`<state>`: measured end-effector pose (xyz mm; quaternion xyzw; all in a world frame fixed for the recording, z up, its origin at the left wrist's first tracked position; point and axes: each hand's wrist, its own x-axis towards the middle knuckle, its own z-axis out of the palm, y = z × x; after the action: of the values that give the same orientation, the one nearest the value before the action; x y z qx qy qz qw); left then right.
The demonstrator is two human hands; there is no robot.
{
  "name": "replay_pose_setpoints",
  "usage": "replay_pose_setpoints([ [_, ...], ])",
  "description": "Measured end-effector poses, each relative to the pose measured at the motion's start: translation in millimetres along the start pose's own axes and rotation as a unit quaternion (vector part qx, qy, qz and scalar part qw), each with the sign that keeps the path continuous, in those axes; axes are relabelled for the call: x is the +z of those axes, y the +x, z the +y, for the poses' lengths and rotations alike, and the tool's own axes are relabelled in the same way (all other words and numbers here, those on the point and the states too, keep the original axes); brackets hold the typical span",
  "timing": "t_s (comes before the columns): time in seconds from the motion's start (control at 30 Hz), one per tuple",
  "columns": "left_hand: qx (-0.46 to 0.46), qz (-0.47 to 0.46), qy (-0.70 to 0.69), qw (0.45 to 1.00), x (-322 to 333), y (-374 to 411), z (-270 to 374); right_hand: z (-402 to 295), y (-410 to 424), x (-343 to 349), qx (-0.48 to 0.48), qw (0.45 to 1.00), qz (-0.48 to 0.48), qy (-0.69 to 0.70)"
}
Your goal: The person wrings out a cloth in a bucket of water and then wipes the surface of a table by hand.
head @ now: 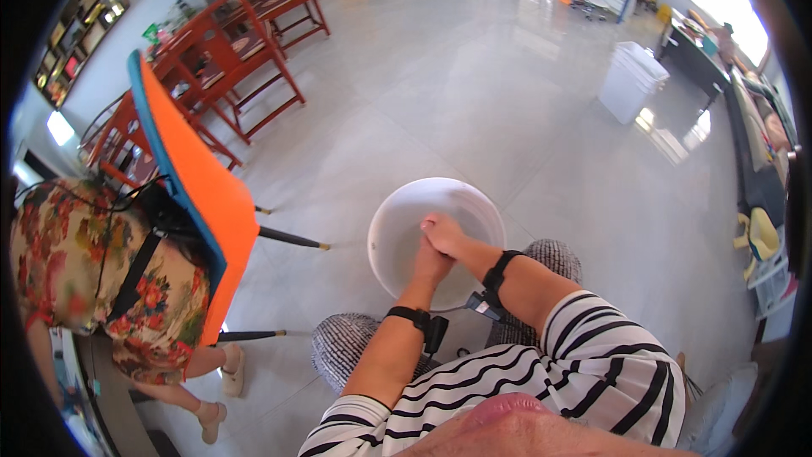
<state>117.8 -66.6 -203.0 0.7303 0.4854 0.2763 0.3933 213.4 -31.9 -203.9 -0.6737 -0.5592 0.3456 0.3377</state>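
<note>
A round white plastic bucket [388, 203] stands on the floor in front of me, by my knees. Both hands are over its opening, pressed together. My left hand [434, 257] is lower in the picture, its fingers partly covered by my right hand [444, 235], which wraps over it from the right. Whether something lies between the palms is hidden. Grayish contents or the bucket's bottom show around my hands; I cannot tell which. Black straps with small devices are around both forearms.
To the left, a person in a floral garment [70, 254] is beside an orange and blue chair [209, 184]. Red wooden chairs [235, 51] stand beyond, with another person farther back. A white bin [628, 82] is at the far right, near a dark table [698, 57] by the window.
</note>
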Motion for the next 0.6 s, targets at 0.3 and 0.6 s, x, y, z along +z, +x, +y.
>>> replay_pose_setpoints([
  [0.3,-0.239,-0.159,-0.661,0.694,-77.5,0.3,47.7,-62.1,-2.1,-70.1,0.011,0.865,-0.187,0.465],
  [0.6,-0.258,-0.257,-0.630,0.687,-57.4,-9.2,38.8,-85.5,-23.2,-67.4,0.044,0.863,-0.256,0.433],
])
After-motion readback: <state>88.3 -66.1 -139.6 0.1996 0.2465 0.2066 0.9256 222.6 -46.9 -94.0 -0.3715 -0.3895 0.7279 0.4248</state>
